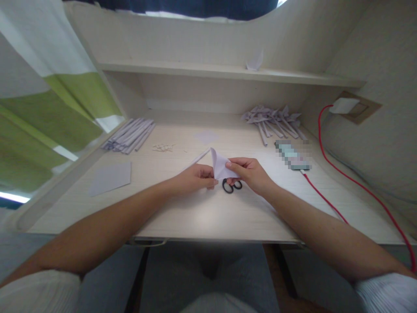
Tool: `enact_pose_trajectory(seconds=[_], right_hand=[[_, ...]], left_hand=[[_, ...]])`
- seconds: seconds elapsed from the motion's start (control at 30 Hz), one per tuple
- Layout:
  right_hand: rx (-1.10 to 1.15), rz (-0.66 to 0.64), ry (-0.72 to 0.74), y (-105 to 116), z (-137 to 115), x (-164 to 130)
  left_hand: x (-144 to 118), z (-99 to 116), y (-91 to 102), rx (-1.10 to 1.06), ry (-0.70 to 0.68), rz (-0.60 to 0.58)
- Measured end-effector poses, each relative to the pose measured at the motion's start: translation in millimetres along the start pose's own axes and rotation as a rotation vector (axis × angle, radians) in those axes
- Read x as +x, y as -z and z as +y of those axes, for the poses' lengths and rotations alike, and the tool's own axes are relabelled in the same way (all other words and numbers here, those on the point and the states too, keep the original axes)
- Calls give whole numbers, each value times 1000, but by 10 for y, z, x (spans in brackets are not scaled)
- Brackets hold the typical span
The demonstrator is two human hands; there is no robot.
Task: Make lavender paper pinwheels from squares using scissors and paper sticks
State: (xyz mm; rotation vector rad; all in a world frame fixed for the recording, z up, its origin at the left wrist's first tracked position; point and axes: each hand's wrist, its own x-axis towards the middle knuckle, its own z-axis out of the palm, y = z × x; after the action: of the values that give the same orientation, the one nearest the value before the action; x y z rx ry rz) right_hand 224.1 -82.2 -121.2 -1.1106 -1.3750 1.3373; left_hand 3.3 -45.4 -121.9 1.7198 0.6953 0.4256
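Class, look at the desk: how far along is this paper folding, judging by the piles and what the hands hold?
Done: a pile of folded pieces lies at the back right. In hand: both the left hand and right hand pinch one paper mid-fold, above the scissors. Left: a stack of strips and a flat sheet.

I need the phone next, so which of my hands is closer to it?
Right. Your right hand pinches the folded paper just left of the phone; your left hand is farther away, beyond the paper.
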Motion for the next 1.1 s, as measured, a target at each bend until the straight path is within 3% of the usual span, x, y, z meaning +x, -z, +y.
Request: enact_pose_trajectory(seconds=[0.77, 1.1], right_hand=[[-42, -22, 73, 35, 43, 19], [-210, -70, 46, 12, 13, -22]], left_hand=[[28, 1, 28, 23, -12, 66], [28, 17, 21, 103, -38, 222]])
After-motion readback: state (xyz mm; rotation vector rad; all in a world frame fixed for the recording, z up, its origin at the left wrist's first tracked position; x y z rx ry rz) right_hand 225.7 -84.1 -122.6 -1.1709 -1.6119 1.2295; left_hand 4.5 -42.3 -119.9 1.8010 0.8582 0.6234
